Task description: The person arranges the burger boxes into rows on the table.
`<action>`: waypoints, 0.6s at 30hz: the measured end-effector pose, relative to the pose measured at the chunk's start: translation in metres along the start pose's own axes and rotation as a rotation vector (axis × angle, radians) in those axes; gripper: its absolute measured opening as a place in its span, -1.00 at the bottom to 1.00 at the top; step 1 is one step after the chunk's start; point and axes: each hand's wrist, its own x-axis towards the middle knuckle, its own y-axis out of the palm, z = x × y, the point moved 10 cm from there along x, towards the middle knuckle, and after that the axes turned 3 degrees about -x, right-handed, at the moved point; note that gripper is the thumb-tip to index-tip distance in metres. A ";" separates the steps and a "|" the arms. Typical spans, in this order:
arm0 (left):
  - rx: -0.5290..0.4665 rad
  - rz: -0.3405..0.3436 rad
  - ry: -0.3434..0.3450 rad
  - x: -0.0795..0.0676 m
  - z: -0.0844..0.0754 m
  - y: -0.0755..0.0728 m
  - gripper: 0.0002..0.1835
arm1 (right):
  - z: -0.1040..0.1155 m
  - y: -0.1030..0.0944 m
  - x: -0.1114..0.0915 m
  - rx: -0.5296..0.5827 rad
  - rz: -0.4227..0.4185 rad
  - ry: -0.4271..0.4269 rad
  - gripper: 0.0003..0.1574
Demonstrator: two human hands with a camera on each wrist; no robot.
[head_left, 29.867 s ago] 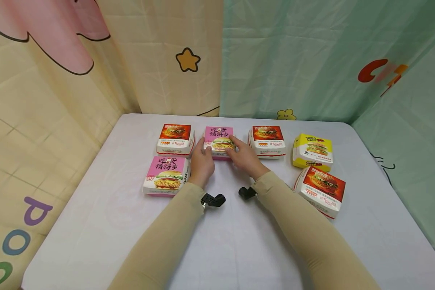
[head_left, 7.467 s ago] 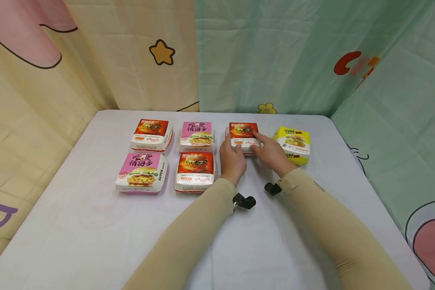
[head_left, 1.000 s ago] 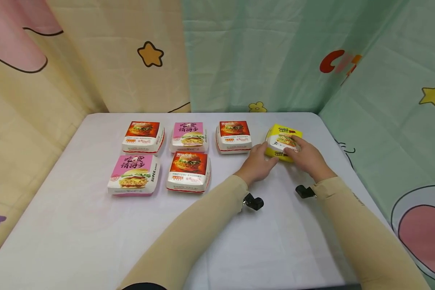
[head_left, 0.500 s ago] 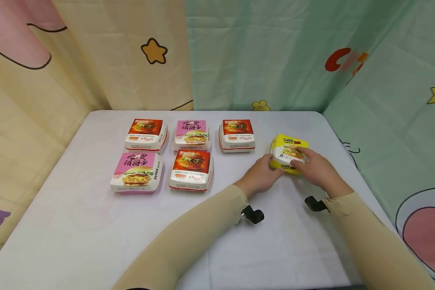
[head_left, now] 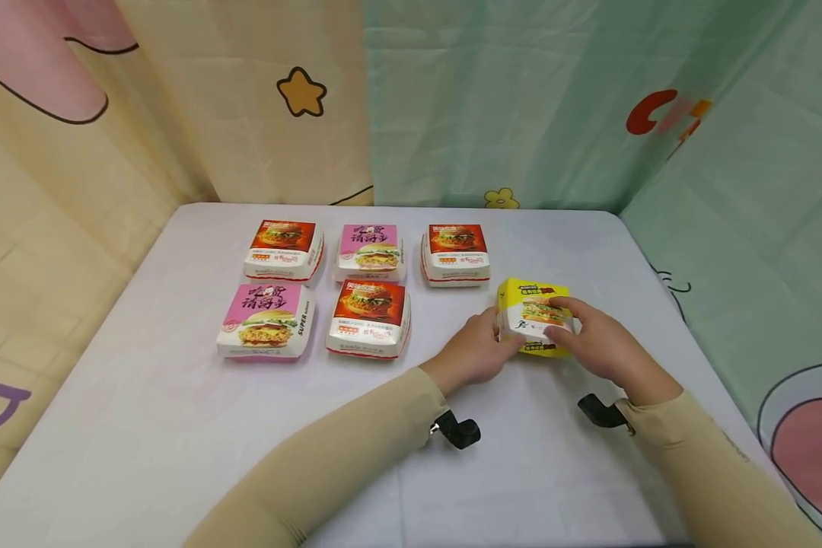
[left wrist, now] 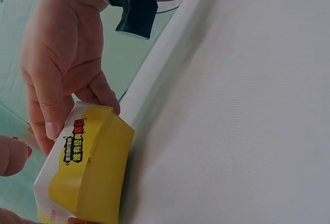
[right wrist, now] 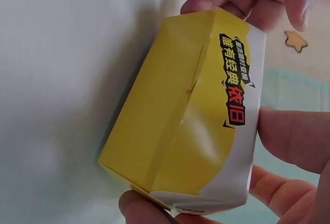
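Both of my hands hold a yellow and white burger box (head_left: pixel 533 316) on the right half of the table. My left hand (head_left: pixel 476 350) grips its left side, fingers against the side wall and thumb near the front edge. My right hand (head_left: pixel 603 346) holds it from the right, with fingertips and thumb over its lid edge. In the right wrist view the box's yellow side (right wrist: pixel 170 95) with dark lettering faces the camera, close over the white cloth. The left wrist view shows fingers (left wrist: pixel 49 95) against the box's far end.
Three boxes make a back row: a red one (head_left: pixel 282 251), a pink one (head_left: pixel 370 251) and another red one (head_left: pixel 455 255). In front of them sit a pink box (head_left: pixel 266 321) and a red box (head_left: pixel 368 320). Printed curtains (head_left: pixel 534 114) surround the white table (head_left: pixel 315 457).
Over the last second both hands have brought the yellow box nearer the person, out of the back row. Earlier they held the back red box. One red box has left the right side for the front row.
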 end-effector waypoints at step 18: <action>0.197 0.063 -0.030 -0.074 0.036 -0.037 -0.11 | 0.069 0.039 -0.022 -0.006 0.012 -0.172 -0.18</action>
